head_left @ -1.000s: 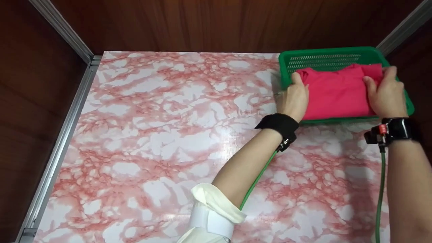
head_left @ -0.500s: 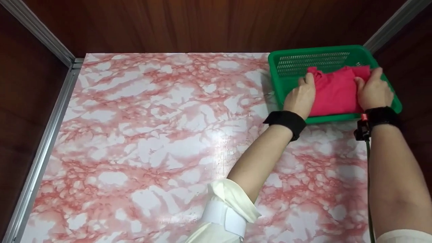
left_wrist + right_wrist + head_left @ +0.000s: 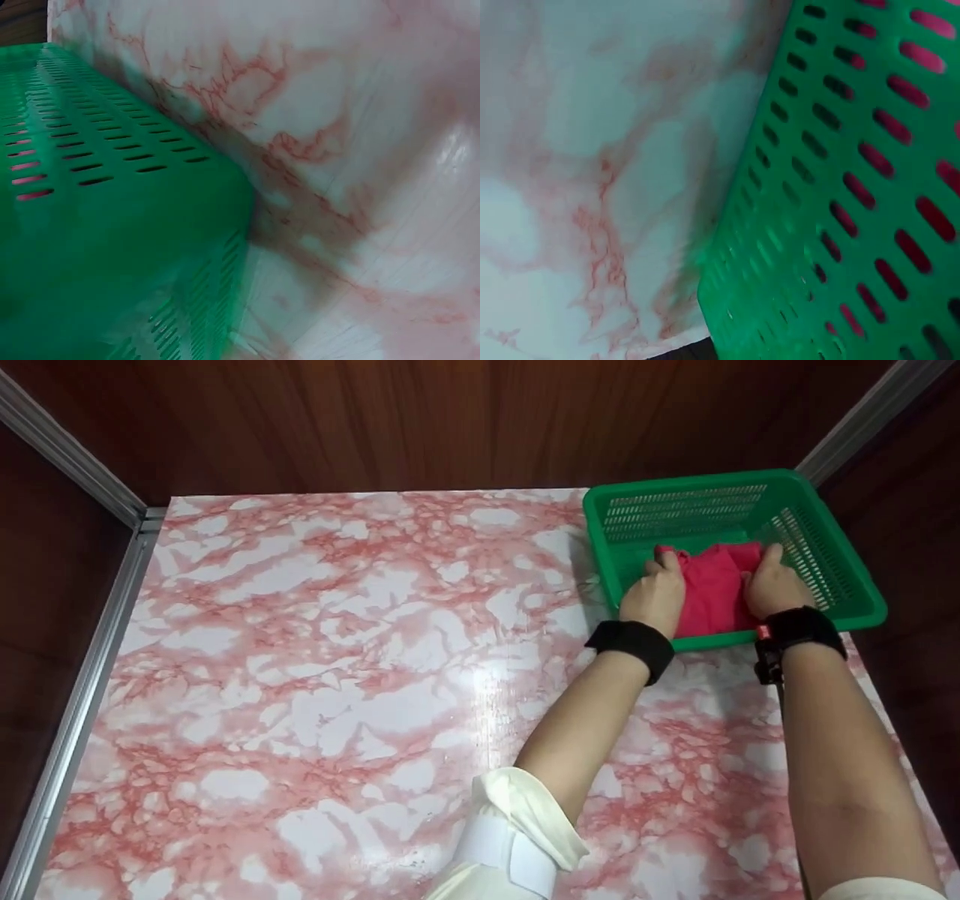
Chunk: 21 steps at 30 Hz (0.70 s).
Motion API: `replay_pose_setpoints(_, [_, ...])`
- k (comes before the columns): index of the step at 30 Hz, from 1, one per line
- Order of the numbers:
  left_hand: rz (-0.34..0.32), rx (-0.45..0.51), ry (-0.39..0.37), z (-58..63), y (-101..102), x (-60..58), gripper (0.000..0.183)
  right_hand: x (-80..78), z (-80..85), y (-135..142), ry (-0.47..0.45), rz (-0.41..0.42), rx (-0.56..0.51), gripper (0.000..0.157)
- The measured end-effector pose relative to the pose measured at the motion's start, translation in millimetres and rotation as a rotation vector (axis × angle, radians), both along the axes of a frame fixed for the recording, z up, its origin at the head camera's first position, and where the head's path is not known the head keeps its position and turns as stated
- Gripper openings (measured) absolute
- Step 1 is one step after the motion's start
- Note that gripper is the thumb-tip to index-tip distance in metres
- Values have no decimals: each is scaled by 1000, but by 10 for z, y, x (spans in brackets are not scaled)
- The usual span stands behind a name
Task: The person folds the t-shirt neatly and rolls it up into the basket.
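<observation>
A folded pink-red cloth garment (image 3: 711,592) lies low inside a green plastic basket (image 3: 847,562), toward its front left. My left hand (image 3: 654,596) grips the garment's left side, fingers curled at its upper left corner. On the opposite side my right hand (image 3: 776,585) holds the right edge, its thumb on top of the cloth. The wrist views catch neither hand. In the left wrist view the basket's outer wall (image 3: 135,202) fills the left part. Pink shows through the slots of the basket wall (image 3: 840,165) in the right wrist view.
The basket stands at the far right corner of a red-and-white marbled tabletop (image 3: 337,675). A brown wood-grain panel (image 3: 375,427) rises behind it, with further dark panels at left and right. A metal rail (image 3: 82,697) runs along the left edge.
The garment has gone down deeper into the basket and shifted left within it. Both hands have moved with it and drawn closer together. The head view has shifted slightly.
</observation>
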<state>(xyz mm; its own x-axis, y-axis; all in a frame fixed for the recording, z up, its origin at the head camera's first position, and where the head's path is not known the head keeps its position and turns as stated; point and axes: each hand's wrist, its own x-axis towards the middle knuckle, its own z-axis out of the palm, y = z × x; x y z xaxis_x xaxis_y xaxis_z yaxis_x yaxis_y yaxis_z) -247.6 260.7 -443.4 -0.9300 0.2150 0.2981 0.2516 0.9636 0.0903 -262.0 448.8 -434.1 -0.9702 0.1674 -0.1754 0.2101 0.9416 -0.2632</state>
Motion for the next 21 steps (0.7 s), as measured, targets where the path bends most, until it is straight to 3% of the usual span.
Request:
replay_pose_setpoints(6, [59,-94,-8,-2,62,50,32,29,30,10,-89,46,38,51])
replay_pose_setpoints(10, [22,-189,-69,36,49,58,39,36,25,20,-121,69,64,57])
replay_pose_setpoints(12, [-19,-200,-105,55,28,63,41,40,1,25,-91,61,62,61])
replay_pose_setpoints(14, [-59,-173,-117,66,3,59,42,45,-25,22,-10,42,51,60])
replay_pose_setpoints(21, [-194,-8,-47,112,-129,57,56,84,-35,-94,450,-79,-44,46])
